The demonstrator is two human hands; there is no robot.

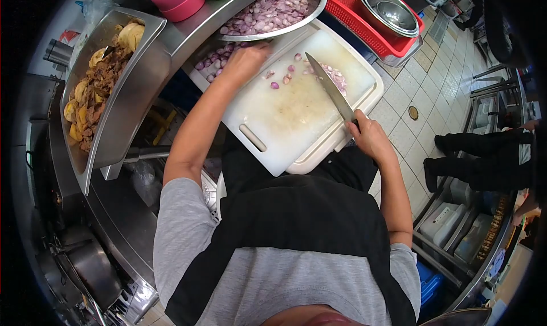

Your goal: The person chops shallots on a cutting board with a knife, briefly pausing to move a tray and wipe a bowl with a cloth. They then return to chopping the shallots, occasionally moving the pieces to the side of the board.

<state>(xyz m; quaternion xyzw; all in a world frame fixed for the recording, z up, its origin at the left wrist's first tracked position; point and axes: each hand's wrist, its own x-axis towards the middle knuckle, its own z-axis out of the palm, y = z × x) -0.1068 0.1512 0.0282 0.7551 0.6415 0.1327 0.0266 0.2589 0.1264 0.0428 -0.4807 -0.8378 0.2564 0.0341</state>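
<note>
My right hand (pixel 369 134) is closed around the handle of a large kitchen knife (pixel 333 89). Its blade lies across the white cutting board (pixel 296 118), right at a small pile of chopped shallots (pixel 337 79). To the left of the blade are several loose peeled shallots (pixel 274 85). My left hand (pixel 249 63) is at the board's upper left edge, between a container of whole shallots (pixel 213 64) and the board; its fingertips are blurred, and I cannot tell whether it holds anything. A pale plastic tub lid or tray (pixel 373 95) supports the board.
A metal bowl of shallot pieces (pixel 268 13) stands beyond the board. At left is a deep metal pan of cooked meat and eggs (pixel 94 92). A red basket (pixel 347 7) holds metal bowls (pixel 390 11). A person in dark trousers (pixel 478 155) stands at right on the tiled floor.
</note>
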